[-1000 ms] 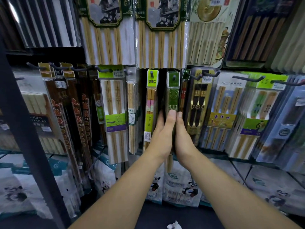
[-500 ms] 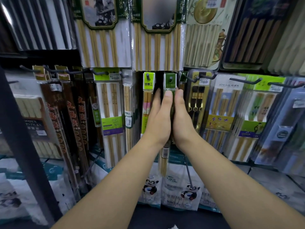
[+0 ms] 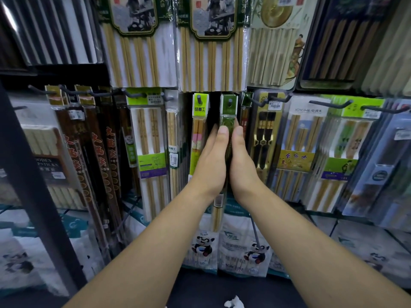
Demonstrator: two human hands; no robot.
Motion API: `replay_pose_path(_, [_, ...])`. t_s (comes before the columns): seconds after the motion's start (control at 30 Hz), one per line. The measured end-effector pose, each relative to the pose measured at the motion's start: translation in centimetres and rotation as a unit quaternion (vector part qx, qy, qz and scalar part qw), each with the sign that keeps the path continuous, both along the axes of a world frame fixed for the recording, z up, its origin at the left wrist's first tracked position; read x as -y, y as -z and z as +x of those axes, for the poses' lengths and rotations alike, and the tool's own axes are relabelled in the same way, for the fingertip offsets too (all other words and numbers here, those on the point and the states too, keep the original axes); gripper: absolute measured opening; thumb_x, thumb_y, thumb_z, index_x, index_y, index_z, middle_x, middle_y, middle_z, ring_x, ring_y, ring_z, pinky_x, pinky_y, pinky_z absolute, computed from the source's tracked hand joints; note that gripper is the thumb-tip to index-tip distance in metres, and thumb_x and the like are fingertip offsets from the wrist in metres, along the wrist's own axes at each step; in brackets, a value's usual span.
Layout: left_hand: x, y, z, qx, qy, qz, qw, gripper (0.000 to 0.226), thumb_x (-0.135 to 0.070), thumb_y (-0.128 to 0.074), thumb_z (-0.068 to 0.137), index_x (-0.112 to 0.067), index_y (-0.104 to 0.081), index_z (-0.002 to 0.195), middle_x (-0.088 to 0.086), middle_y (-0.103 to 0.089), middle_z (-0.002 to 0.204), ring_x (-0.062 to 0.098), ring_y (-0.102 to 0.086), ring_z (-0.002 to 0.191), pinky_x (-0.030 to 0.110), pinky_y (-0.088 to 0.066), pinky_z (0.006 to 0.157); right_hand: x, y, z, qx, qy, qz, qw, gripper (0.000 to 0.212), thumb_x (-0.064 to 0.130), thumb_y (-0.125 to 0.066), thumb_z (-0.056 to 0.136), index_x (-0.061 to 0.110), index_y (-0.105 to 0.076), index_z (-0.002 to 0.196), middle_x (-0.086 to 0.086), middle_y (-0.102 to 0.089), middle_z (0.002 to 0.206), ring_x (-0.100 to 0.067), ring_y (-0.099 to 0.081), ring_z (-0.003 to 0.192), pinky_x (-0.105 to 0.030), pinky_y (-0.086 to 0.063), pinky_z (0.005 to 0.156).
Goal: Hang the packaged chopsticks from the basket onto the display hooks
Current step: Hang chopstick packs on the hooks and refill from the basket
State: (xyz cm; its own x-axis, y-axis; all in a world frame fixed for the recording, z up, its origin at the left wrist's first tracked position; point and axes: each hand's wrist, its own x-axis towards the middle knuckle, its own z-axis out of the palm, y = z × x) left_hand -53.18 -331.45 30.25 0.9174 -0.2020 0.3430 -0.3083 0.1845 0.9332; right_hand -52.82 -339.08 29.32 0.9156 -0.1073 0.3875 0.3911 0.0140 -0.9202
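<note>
A narrow chopstick pack with a green header hangs upright in the middle of the display. A dark hook tip shows through the header's hole. My left hand holds the pack from its left side, thumb on the front. My right hand holds it from the right in the same way. The pack's lower end with bare bamboo sticks pokes out below my wrists. The basket is not in view.
A yellow-green pack hangs just to the left, and a dark black-and-gold pack to the right. Bare hook ends stick out at the right. Large bamboo sets hang above, and panda-printed bags stand below.
Both hands have lifted the green-headed pack upward. Its header now sits level with the hook tip, where it was lower a second ago.
</note>
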Motion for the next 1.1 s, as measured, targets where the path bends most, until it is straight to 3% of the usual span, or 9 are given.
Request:
replay_pose_path(0.13, [-1.7,2.6,-3.9,-0.040,0.003,0.061,0.997,0.075,-0.066,-0.040,0.100,-0.033,-0.019,0.164,-0.018,-0.020,0.169,-0.011,-0.020,0.142,0.014,-0.021,0.114,1.3,2.8,-3.8,-0.007,0.014,-0.005,1.000,0.090,0.093,-0.031,0.078,0.052,-0.021,0.157,0.025,-0.022,0.164,0.005,-0.021,0.149,-0.036,-0.017,0.124])
replay_pose_path(0.2, [-3.1,5.1,-6.7,-0.047,-0.023,0.087,0.995,0.087,-0.073,-0.051,0.092,-0.040,-0.012,0.163,-0.024,-0.014,0.168,-0.012,-0.016,0.146,0.018,-0.020,0.115,2.4,5.5,-6.4,-0.028,0.019,-0.023,0.999,0.072,0.096,-0.029,0.077,0.067,-0.027,0.144,0.031,-0.025,0.161,0.007,-0.024,0.147,-0.033,-0.021,0.120])
replay_pose_path(0.37, [-6.2,11.8,-13.7,-0.080,-0.014,0.143,0.986,0.057,-0.084,-0.056,0.074,-0.077,-0.040,0.128,-0.044,-0.042,0.146,-0.020,-0.039,0.134,0.019,-0.038,0.107,4.6,15.6,-12.7,-0.143,0.061,-0.117,0.981,0.037,0.079,-0.046,0.086,0.061,-0.054,0.117,0.022,-0.061,0.132,0.006,-0.056,0.120,-0.022,-0.045,0.097])
replay_pose_path(0.43, [-7.3,15.4,-14.6,-0.102,-0.041,0.183,0.977,0.036,-0.075,-0.056,0.083,-0.063,-0.058,0.118,-0.035,-0.064,0.125,-0.015,-0.058,0.116,0.019,-0.049,0.096,5.0,20.2,-14.5,-0.200,0.052,-0.190,0.960,0.010,0.051,-0.057,0.097,0.046,-0.063,0.102,0.012,-0.070,0.105,0.000,-0.066,0.096,-0.024,-0.052,0.083])
replay_pose_path(0.53, [-9.4,21.9,-14.2,-0.167,-0.107,0.278,0.940,0.008,-0.038,-0.058,0.102,-0.040,-0.066,0.100,-0.016,-0.074,0.096,0.004,-0.069,0.097,0.035,-0.056,0.094,4.9,27.5,-16.7,-0.276,-0.016,-0.356,0.893,0.016,0.026,-0.065,0.097,0.037,-0.064,0.085,0.012,-0.069,0.082,-0.002,-0.064,0.077,-0.014,-0.047,0.068])
replay_pose_path(0.8, [-17.5,37.2,-17.0,-0.324,-0.245,0.469,0.784,0.042,-0.034,-0.056,0.098,-0.010,-0.058,0.133,0.019,-0.058,0.132,0.039,-0.054,0.123,0.048,-0.046,0.104,3.0,44.9,-21.4,-0.436,-0.217,-0.523,0.700,0.026,0.021,-0.060,0.097,0.013,-0.067,0.120,-0.010,-0.070,0.113,-0.021,-0.063,0.100,-0.028,-0.047,0.085])
replay_pose_path(0.9, [-18.7,40.4,-18.5,-0.353,-0.218,0.480,0.773,0.048,-0.047,-0.049,0.102,-0.015,-0.053,0.136,0.012,-0.061,0.128,0.035,-0.059,0.116,0.046,-0.048,0.098,2.2,49.0,-22.4,-0.435,-0.252,-0.552,0.665,0.032,0.019,-0.063,0.094,0.008,-0.065,0.124,-0.016,-0.068,0.118,-0.031,-0.064,0.110,-0.031,-0.048,0.086])
replay_pose_path(1.0, [-19.0,42.1,-19.5,-0.344,-0.197,0.464,0.792,0.031,-0.054,-0.044,0.100,-0.026,-0.055,0.106,0.001,-0.066,0.094,0.026,-0.064,0.086,0.038,-0.047,0.069,1.5,51.2,-22.5,-0.398,-0.282,-0.602,0.633,0.055,0.040,-0.067,0.094,0.017,-0.057,0.143,-0.016,-0.058,0.138,-0.034,-0.053,0.127,-0.034,-0.045,0.103])
replay_pose_path(1.1, [-18.7,43.0,-20.3,-0.357,-0.205,0.439,0.799,0.031,-0.061,-0.043,0.097,-0.031,-0.050,0.095,0.000,-0.065,0.083,0.019,-0.063,0.074,0.035,-0.047,0.060,0.6,52.9,-22.5,-0.372,-0.318,-0.622,0.612,0.066,0.043,-0.066,0.094,0.020,-0.045,0.152,-0.016,-0.044,0.148,-0.036,-0.042,0.135,-0.035,-0.038,0.109])
